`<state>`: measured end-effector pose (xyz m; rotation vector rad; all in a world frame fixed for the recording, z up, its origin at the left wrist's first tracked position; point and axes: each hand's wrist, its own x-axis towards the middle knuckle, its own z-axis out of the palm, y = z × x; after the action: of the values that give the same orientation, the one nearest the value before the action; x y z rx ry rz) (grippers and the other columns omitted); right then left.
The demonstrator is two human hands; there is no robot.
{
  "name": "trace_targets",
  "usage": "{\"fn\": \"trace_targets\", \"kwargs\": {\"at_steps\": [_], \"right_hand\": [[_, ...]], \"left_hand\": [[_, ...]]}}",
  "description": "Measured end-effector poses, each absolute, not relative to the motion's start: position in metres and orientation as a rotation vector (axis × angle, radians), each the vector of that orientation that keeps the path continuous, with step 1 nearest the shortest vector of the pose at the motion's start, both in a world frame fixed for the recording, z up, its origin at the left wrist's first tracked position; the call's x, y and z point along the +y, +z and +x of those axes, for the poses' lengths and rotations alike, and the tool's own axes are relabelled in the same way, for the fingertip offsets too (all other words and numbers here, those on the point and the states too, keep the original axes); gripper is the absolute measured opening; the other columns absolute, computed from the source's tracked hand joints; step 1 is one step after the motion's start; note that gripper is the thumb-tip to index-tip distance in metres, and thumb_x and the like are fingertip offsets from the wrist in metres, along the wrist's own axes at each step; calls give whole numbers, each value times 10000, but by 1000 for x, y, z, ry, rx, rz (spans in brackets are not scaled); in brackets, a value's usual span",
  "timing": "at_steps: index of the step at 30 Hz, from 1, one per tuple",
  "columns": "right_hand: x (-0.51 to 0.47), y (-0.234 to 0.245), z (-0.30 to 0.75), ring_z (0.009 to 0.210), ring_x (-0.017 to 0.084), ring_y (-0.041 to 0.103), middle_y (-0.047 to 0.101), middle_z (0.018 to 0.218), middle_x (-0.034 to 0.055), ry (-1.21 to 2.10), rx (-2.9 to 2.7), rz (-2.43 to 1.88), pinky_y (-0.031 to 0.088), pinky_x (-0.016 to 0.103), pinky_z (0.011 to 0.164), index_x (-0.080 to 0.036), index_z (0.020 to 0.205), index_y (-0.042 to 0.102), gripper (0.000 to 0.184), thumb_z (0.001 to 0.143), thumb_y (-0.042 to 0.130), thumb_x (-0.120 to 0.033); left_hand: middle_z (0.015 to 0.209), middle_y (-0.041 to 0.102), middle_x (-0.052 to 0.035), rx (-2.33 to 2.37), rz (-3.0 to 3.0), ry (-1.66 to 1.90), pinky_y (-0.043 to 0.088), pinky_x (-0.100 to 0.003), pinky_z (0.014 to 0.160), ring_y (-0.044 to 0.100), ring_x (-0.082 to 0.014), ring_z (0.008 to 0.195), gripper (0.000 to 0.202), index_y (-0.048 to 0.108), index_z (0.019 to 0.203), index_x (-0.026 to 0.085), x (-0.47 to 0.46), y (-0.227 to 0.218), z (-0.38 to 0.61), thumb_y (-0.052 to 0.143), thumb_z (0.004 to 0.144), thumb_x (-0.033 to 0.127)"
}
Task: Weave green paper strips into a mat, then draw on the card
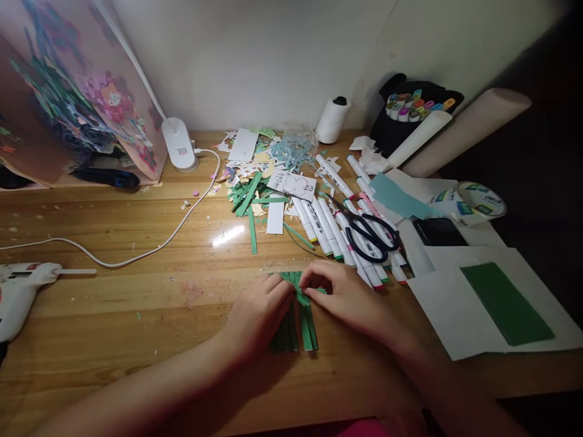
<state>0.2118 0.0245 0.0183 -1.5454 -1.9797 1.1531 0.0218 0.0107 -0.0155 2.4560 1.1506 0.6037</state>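
Observation:
Both hands rest on a bunch of green paper strips (306, 328) lying on the wooden table (136, 315) near its front edge. My left hand (257, 312) presses down on the left side of the strips, fingers curled. My right hand (344, 297) pinches the top ends of the strips with thumb and fingertips. The strips run toward me, and their upper ends are partly hidden under my fingers.
Black scissors (371, 233) lie on a row of white markers (332, 227) beyond my right hand. Paper scraps (257, 182) pile at the back. A glue gun (20, 291) is at left, its cable nearby. White sheets with a green rectangle (505, 303) lie at right, a tape roll (469, 203) behind.

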Motion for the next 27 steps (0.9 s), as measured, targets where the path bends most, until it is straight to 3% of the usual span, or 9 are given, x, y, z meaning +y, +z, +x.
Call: {"fn": "trace_targets", "kwargs": {"at_steps": [10, 20, 27], "right_hand": [[25, 16, 214, 679, 130, 568, 653, 786, -4, 1166, -1978, -1576, 437, 244, 615, -196, 783, 624, 103, 751, 579, -109], [25, 13, 219, 710, 128, 572, 657, 867, -1, 1221, -1972, -1587, 450, 252, 649, -208, 852, 629, 140, 767, 570, -115], [26, 18, 218, 704, 125, 561, 641, 887, 1, 1165, -2039, -1539, 440, 251, 649, -207, 866, 625, 143, 791, 561, -103]], "left_hand": [[795, 588, -68, 945, 2833, 602, 460, -270, 530, 531, -176, 663, 379, 582, 944, 119, 3, -5, 19, 209, 1008, 150], [804, 634, -76, 892, 2875, 576, 496, -280, 555, 588, -178, 661, 350, 614, 920, 99, -3, -1, 19, 272, 988, 118], [897, 639, -121, 833, 2835, 613, 534, -315, 654, 602, -210, 772, 294, 613, 896, 101, -9, -6, 22, 325, 898, 40]]}}
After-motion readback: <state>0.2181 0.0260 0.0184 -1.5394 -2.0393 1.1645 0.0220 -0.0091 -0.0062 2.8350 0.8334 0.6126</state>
